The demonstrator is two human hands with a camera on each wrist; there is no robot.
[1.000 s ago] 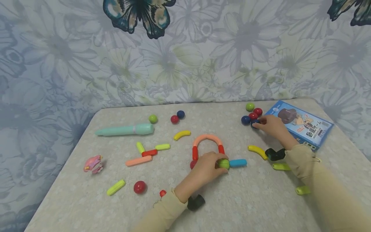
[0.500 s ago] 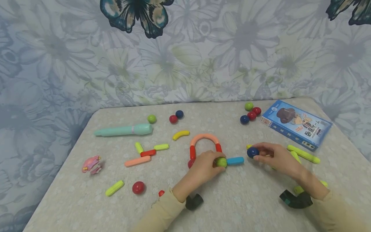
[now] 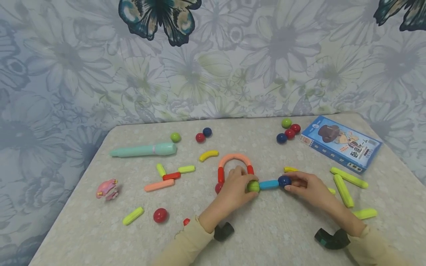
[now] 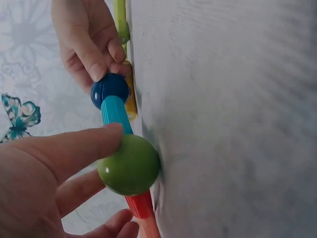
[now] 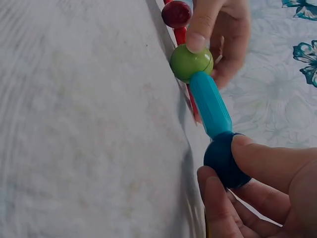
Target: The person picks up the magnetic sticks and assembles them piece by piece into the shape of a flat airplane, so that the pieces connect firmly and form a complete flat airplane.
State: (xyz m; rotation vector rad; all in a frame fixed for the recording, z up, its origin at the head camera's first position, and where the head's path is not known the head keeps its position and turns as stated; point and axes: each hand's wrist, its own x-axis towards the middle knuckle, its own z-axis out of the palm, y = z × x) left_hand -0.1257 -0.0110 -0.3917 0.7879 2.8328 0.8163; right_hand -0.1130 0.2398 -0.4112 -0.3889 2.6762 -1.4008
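My left hand (image 3: 234, 190) pinches a green ball (image 3: 253, 186) between thumb and fingers. A light blue rod (image 3: 269, 184) runs from that ball to a dark blue ball (image 3: 284, 181), whose surface meets the rod's end. With thumb and fingertips, my right hand (image 3: 311, 188) pinches the dark blue ball, as the right wrist view shows. Behind my left hand, a peach arch (image 3: 237, 156) stands between two red rods (image 3: 221, 175). A red ball (image 3: 218, 187) sits at the left rod's end, partly hidden by my left hand.
Left lie a mint pen-shaped object (image 3: 143, 150), a pink figurine (image 3: 107, 189), a peach rod (image 3: 159, 185) and a large red ball (image 3: 161, 215). Lime rods (image 3: 344, 190) and a blue box (image 3: 341, 142) lie right. Loose balls (image 3: 290, 133) group near the back edge; a yellow curved piece (image 3: 209, 155) lies mid-table.
My right hand has carried the dark blue ball from the group beside the box forward and left to the light blue rod's end. My left hand stays on the green ball.
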